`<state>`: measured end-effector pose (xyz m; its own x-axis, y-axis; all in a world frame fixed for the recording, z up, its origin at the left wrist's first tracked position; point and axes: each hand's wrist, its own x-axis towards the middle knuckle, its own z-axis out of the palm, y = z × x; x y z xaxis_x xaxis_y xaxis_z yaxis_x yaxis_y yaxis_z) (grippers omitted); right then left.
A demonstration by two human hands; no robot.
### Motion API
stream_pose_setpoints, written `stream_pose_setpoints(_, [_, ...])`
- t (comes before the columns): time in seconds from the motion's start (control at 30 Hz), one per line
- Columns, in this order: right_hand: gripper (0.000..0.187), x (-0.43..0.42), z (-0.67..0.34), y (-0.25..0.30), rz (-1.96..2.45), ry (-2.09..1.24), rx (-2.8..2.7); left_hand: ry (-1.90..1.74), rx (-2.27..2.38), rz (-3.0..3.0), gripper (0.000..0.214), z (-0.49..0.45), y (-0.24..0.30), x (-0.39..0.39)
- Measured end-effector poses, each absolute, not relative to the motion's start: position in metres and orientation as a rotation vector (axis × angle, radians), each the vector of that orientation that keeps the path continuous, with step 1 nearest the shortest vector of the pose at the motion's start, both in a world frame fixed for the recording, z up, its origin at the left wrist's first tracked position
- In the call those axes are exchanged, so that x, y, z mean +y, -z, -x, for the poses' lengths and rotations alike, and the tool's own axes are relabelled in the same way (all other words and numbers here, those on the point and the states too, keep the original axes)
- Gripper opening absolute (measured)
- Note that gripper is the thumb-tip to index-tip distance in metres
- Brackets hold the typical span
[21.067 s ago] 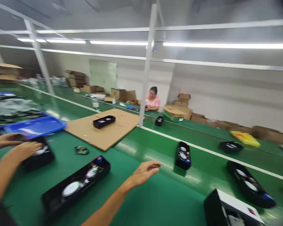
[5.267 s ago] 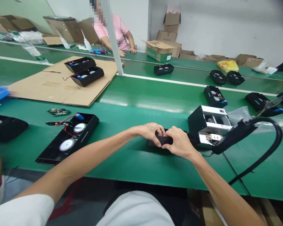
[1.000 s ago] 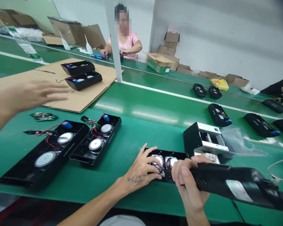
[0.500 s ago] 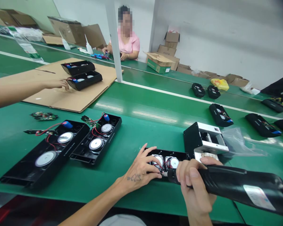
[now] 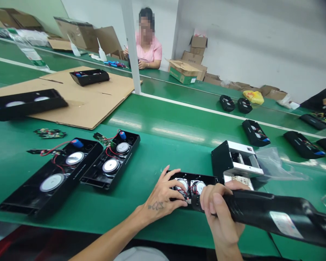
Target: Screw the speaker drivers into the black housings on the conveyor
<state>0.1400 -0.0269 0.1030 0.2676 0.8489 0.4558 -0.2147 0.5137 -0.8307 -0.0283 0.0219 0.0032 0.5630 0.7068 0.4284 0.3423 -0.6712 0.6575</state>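
A black speaker housing (image 5: 195, 176) with two round drivers lies on the green bench in front of me. My left hand (image 5: 163, 195) is spread over its left side, fingers on the housing, with thumb and forefinger close together by the front edge. My right hand (image 5: 222, 212) is wrapped round a black electric screwdriver (image 5: 256, 206), held nearly level. The tool's tip meets the housing's front edge beside my left thumb; any screw there is too small to make out. Close behind stands a black-and-silver boxy device (image 5: 224, 159) with a slotted top.
Two wired speaker housings, one large (image 5: 29, 194) and one smaller (image 5: 97, 177), lie at left beside circuit boards (image 5: 49, 133). Another housing (image 5: 27, 103) hangs over the cardboard sheet (image 5: 97, 103). More housings (image 5: 255, 132) sit along the green line. A co-worker (image 5: 149, 54) sits opposite.
At left, a co-worker's arm has gone from view, and one housing has moved left off its place on the cardboard. My right hand and the screwdriver have shifted slightly left; my left hand stays put.
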Motion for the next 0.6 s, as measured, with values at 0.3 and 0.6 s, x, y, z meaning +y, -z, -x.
stream_pose_setpoints(0.3, [0.024,-0.025,-0.139,-0.093,0.76,-0.819,-1.091,-0.705,0.861,-2.547,0.042,0.034,0.001,0.023])
stream_pose_setpoints(0.6, [0.023,-0.02,-0.133,-0.086,0.782,-0.813,-1.131,-0.598,0.862,-2.523,0.027,0.03,-0.005,0.027])
